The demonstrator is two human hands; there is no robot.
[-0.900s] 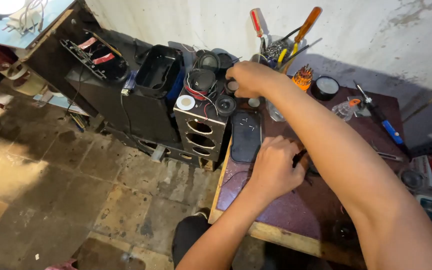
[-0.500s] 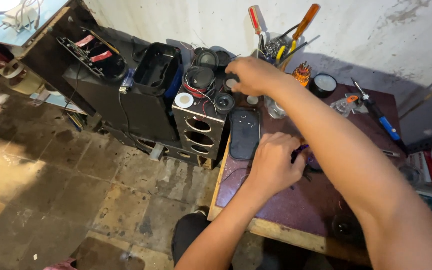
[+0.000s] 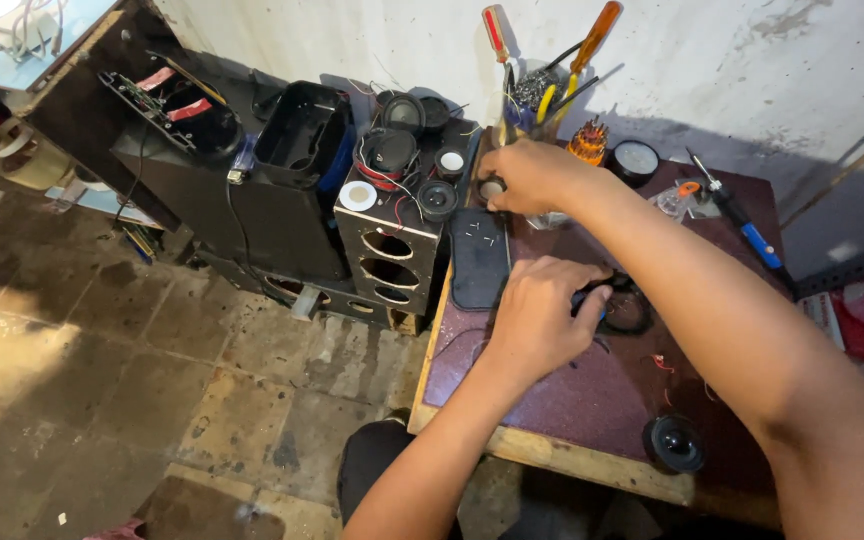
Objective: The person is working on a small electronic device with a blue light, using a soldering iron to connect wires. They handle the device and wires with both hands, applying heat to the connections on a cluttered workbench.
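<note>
At a cluttered repair worktop [image 3: 552, 400] topped in dark red, we take the flat black panel [image 3: 479, 257] near its left edge as our landmark. Just beyond the panel's far end, our right hand [image 3: 524, 175] has reached across, its fingers [image 3: 497, 195] pinched shut on a small round speaker driver [image 3: 492, 188] with a pale centre, held at the worktop's corner beside the open speaker cabinet [image 3: 387, 250]. Just to the right of the panel, our left hand [image 3: 537, 315] is curled over a small dark tool or part [image 3: 584, 298]; the fingers look closed around it, though what it is we cannot make out. Touching that hand on the side away from the panel lies a black ring-shaped part [image 3: 630, 312].

More loose drivers sit on top of the cabinet, left of the panel, with red and black wires among them. Behind the panel's far end, a cup of screwdrivers [image 3: 542, 95] stands against the wall. Well to the near right of the panel, another small black speaker [image 3: 674, 443] rests by the worktop's front edge.

We judge the step in hand to be picking a driver from the pile at the corner. The next move calls for a steady lift clear of the trailing wires and a clean carry toward the left hand's work.
</note>
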